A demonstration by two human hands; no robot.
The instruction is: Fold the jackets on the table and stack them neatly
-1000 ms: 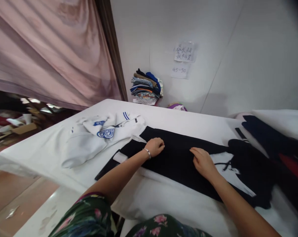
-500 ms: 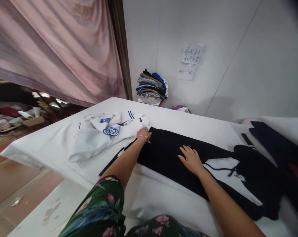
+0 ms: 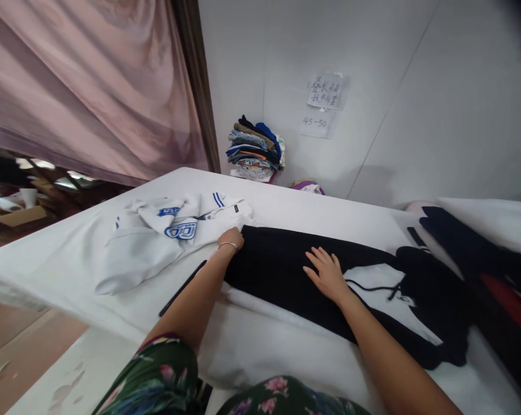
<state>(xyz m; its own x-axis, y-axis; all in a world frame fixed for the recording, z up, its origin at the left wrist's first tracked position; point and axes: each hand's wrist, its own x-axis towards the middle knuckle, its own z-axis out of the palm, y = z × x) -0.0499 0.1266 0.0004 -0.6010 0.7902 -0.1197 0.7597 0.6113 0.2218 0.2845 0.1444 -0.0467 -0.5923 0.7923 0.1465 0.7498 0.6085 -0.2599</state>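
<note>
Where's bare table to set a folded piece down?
Bare table lies between the black garment and the wall, and along the near edge below it. Left end is crowded by the white shirt; right end by dark clothes.

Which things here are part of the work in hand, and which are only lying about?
In hand:
- black garment, spread on the white table
- left hand, gripping its far left end
- right hand, pressed flat on its middle

Lying about:
- white garment with blue print
- stack of folded clothes by the wall
- paper notes on the wall
- dark clothes at right
</note>
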